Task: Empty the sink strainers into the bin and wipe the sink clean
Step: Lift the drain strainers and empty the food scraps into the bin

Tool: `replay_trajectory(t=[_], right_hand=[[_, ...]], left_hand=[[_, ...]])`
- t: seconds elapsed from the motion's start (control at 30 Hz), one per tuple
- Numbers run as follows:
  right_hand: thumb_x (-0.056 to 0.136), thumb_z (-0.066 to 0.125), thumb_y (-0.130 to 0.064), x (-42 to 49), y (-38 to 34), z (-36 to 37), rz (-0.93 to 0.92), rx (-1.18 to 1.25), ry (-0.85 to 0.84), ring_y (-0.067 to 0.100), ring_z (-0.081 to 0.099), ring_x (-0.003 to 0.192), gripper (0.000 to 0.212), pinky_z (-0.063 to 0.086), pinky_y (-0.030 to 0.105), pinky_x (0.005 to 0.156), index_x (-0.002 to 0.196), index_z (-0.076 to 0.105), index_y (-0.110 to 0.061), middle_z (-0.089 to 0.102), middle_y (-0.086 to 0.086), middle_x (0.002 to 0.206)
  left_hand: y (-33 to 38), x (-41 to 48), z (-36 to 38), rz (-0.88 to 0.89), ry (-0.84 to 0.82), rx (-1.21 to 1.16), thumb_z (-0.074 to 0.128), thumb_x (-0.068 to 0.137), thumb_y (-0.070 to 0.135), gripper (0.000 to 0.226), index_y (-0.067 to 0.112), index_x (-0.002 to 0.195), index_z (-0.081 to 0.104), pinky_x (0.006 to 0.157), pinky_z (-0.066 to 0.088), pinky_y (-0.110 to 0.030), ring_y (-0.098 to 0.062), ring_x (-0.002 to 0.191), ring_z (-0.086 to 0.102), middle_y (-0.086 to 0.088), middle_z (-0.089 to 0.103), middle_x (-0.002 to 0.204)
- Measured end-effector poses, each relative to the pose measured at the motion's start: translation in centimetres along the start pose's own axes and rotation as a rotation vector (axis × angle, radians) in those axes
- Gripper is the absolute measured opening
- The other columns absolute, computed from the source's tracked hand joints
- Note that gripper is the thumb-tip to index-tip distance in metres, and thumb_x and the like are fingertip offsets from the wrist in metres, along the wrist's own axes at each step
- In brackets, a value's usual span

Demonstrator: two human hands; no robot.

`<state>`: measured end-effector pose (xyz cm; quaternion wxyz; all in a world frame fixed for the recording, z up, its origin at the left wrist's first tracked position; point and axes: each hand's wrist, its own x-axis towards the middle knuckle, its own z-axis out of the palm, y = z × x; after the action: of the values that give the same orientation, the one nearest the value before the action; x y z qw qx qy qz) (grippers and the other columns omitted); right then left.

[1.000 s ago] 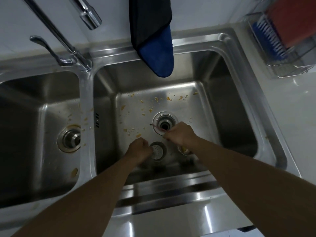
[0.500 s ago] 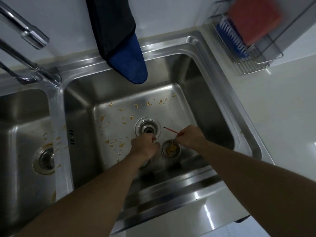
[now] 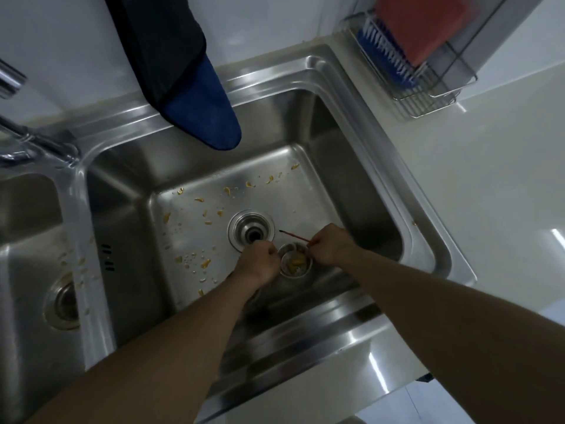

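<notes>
A small steel strainer basket (image 3: 295, 264) holding yellow food scraps rests on the floor of the right basin (image 3: 305, 191), near its front wall. My left hand (image 3: 260, 264) is closed in a fist against the basket's left rim and seems to grip it. My right hand (image 3: 331, 244) sits at the basket's right rim, pinching a thin red stick (image 3: 295, 237) that points toward the uncovered drain hole (image 3: 251, 234). Yellow scraps (image 3: 204, 264) are scattered over the basin floor. The left basin's strainer (image 3: 62, 302) sits in its drain, with scraps around it.
A dark blue cloth (image 3: 201, 114) hangs over the back rim of the right basin. The tap (image 3: 39, 145) stands at the back left. A wire rack (image 3: 428, 96) with a blue brush (image 3: 385, 56) and a red sponge (image 3: 425, 22) sits on the white counter (image 3: 489, 179).
My right hand drew back from the drain hole to the strainer basket, still holding the red stick. My left hand slid over the round lid to the basket's left rim. The view swung right.
</notes>
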<state>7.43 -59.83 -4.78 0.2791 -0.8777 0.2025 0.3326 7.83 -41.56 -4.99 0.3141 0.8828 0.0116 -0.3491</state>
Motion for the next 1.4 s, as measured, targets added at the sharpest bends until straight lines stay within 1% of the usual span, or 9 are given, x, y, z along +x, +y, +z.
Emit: replay_trajectory(t=[0.13, 0.23, 0.37, 0.47, 0.73, 1.03, 1.17, 1.3, 1.4], right_hand=[[0.090, 0.070, -0.024, -1.3, 0.1, -1.9, -0.036, 0.104, 0.043, 0.018, 0.061, 0.082, 0.018, 0.048, 0.024, 0.070, 0.098, 0.070, -0.008, 0.065, 0.004, 0.087], [0.090, 0.071, -0.023, -2.5, 0.3, -3.7, -0.060, 0.180, 0.071, 0.012, 0.065, 0.078, 0.012, 0.050, 0.020, 0.068, 0.092, 0.075, -0.011, 0.070, 0.001, 0.083], [0.089, 0.072, -0.024, -4.4, 0.2, -6.6, -0.124, 0.266, 0.186, 0.002, 0.061, 0.072, 0.008, 0.043, 0.015, 0.062, 0.089, 0.077, -0.018, 0.068, -0.008, 0.075], [0.089, 0.071, -0.027, -6.4, 0.9, -9.3, -0.186, 0.270, 0.293, 0.002, 0.056, 0.059, 0.021, 0.033, 0.008, 0.045, 0.070, 0.073, -0.019, 0.061, -0.010, 0.059], [0.089, 0.063, -0.026, -12.9, 7.0, -15.2, -0.226, 0.408, 0.562, 0.007, 0.055, 0.058, 0.022, 0.035, 0.008, 0.047, 0.075, 0.077, -0.017, 0.065, -0.003, 0.061], [0.087, 0.064, -0.022, -21.0, 21.8, -18.2, -0.091, 0.623, 0.845, 0.005, 0.057, 0.054, 0.019, 0.040, 0.009, 0.048, 0.074, 0.076, -0.016, 0.070, -0.002, 0.065], [0.086, 0.063, -0.027, -23.6, 28.7, -16.5, 0.035, 0.717, 0.939, -0.001, 0.061, 0.064, 0.016, 0.039, 0.009, 0.050, 0.074, 0.074, -0.023, 0.068, -0.012, 0.064], [0.082, 0.070, -0.050, -25.2, 34.9, -13.4, 0.128, 0.761, 0.993, 0.000, 0.062, 0.068, 0.027, 0.044, 0.009, 0.056, 0.070, 0.071, -0.026, 0.067, -0.013, 0.063], [0.079, 0.077, -0.043, -25.7, 38.8, -10.4, 0.196, 0.759, 0.978, -0.002, 0.061, 0.067, 0.021, 0.042, 0.006, 0.054, 0.067, 0.070, -0.027, 0.065, -0.012, 0.060]], left_hand=[[1.5, -0.9, -0.9, 0.035, 0.011, -0.195, 0.042, 0.102, 0.035, 0.031, 0.026, 0.074, 0.054, 0.062, 0.037, -0.030, -0.014, 0.069, 0.051, 0.003, 0.052, 0.073], [3.3, -1.9, -1.9, 0.106, 0.029, -0.200, 0.051, 0.100, 0.040, 0.022, 0.025, 0.112, 0.060, 0.078, 0.056, -0.041, -0.020, 0.089, 0.065, 0.005, 0.063, 0.097], [6.7, -3.2, -3.0, 0.154, 0.174, -0.177, 0.050, 0.103, 0.027, 0.023, 0.024, 0.126, 0.052, 0.074, 0.061, -0.048, -0.027, 0.076, 0.071, -0.003, 0.068, 0.087], [9.9, -4.4, -3.6, 0.210, 0.239, -0.194, 0.045, 0.104, 0.022, 0.022, 0.027, 0.125, 0.046, 0.073, 0.058, -0.050, -0.028, 0.075, 0.069, -0.006, 0.067, 0.081], [19.7, -7.2, -1.3, 0.369, 0.269, -0.140, 0.047, 0.103, 0.022, 0.016, 0.021, 0.097, 0.062, 0.079, 0.056, -0.038, -0.026, 0.082, 0.068, -0.010, 0.071, 0.089], [31.4, -11.7, 10.2, 0.545, 0.116, -0.006, 0.053, 0.100, 0.030, 0.023, 0.026, 0.079, 0.058, 0.054, 0.052, -0.022, -0.007, 0.060, 0.069, 0.002, 0.070, 0.079], [34.2, -13.3, 17.2, 0.576, 0.011, 0.019, 0.054, 0.100, 0.028, 0.017, 0.016, 0.094, 0.065, 0.069, 0.057, -0.030, -0.022, 0.075, 0.071, -0.003, 0.072, 0.089], [34.7, -14.5, 24.0, 0.581, -0.104, 0.071, 0.051, 0.102, 0.026, 0.015, 0.018, 0.096, 0.062, 0.056, 0.049, -0.020, -0.015, 0.065, 0.070, -0.001, 0.070, 0.089], [33.6, -14.6, 28.6, 0.581, -0.160, 0.131, 0.050, 0.102, 0.028, 0.015, 0.022, 0.091, 0.059, 0.058, 0.050, -0.023, -0.014, 0.065, 0.071, 0.000, 0.070, 0.088]])
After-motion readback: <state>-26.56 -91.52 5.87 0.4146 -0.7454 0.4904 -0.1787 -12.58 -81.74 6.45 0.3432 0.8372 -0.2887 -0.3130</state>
